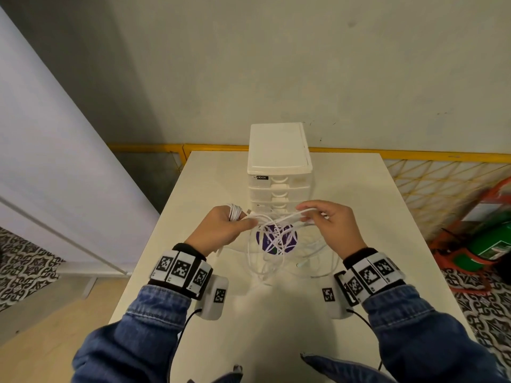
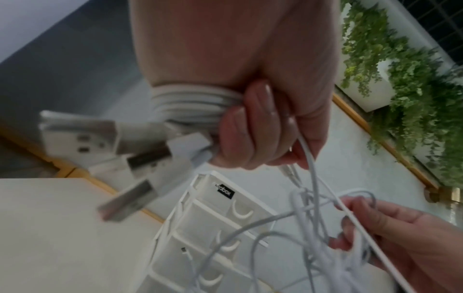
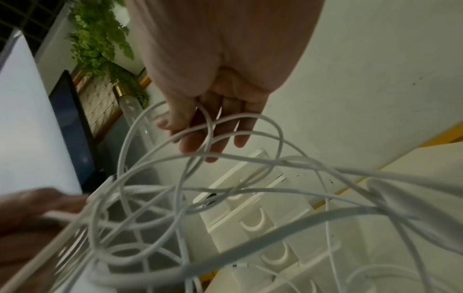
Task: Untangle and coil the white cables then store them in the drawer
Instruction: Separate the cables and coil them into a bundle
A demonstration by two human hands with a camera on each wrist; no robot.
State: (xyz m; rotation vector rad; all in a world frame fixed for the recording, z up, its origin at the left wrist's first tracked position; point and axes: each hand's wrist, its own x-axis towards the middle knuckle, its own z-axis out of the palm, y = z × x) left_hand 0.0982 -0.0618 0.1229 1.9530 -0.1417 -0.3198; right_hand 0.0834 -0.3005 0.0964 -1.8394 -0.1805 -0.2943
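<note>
Step in hand: untangling and coiling, by my reading; one cable partly wound, the rest knotted, nothing stored yet.
Left hand: curled round a coil of white cable wrapped over its fingers, the thumb pressing down the strand that ran out to the tangle.
Right hand: pinched a white strand between thumb and fingertips, held up level with the left hand; the other fingers were loosely spread.
White cables: a loose tangle hung between both hands and trailed onto the worktop, just in front of the drawer unit.
Drawer unit: a small white stack of drawers at the far middle of the worktop; every drawer visible looked closed.
Purple disc: lay flat on the worktop under the tangle.
Next move, as I judge it: feed the pinched strand free of the crossing loops so the left hand can take another turn; pulling hard would likely tighten the knot.
Left wrist view alone showed: two USB plugs sticking out below the coil, blurred, and the wraps lying side by side.
Right wrist view alone showed: how many loops crossed one another, and a small connector end low in the tangle.
Head view alone showed: the whole layout and the slack lying on the worktop.
</note>
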